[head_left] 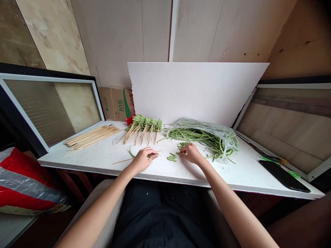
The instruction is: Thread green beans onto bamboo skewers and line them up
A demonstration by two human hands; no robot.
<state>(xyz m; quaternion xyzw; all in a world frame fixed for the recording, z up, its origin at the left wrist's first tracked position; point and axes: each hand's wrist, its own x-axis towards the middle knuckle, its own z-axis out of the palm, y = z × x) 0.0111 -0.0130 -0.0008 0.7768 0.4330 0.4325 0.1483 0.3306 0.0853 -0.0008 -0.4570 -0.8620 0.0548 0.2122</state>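
1. Head view: I see the left hand (144, 159) with thumb and fingers pressed together, pinching a thin skewer (121, 161) that pokes out on both sides; a curved bean (131, 152) juts out beside it.
2. The right hand (190, 153) has its fingertips drawn close, down by the chopped beans (183, 145); I cannot tell whether they grip one.
3. Between the hands, short bean pieces (172, 158) lie on the white table (232, 174).
4. Beyond, I have loaded skewers (146, 122) left of a clear bag (222, 130) of long beans (191, 133).
5. Loose skewers (93, 136) lie far left.
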